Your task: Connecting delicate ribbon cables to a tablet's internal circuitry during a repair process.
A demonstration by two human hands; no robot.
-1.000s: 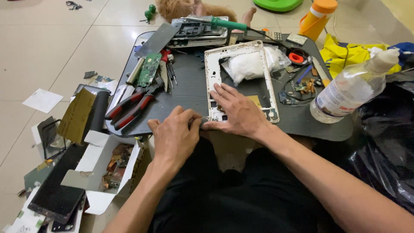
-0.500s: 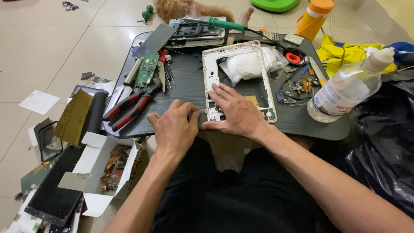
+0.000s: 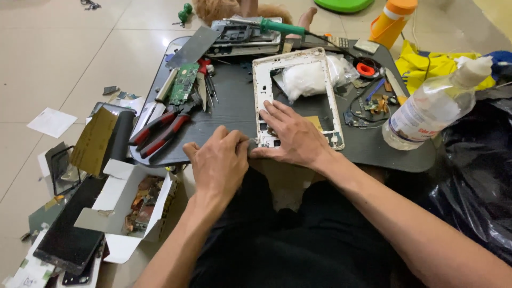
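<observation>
A white device frame lies lengthwise on a dark work board. My right hand presses flat on the frame's near end, fingers spread toward its left rail. My left hand is curled at the board's near edge, its fingertips pinching something small and grey against the frame's near left corner; what it is cannot be made out. A white plastic bag sits inside the frame's far half.
Red-handled pliers, a green circuit board and a green-handled soldering iron lie on the board. A clear bottle stands at right. An open white box of parts and dark screen panels sit on the floor at left.
Both hands stay at the frame's near end. The left hand has edged slightly toward the frame's corner; the view has shifted a little.
</observation>
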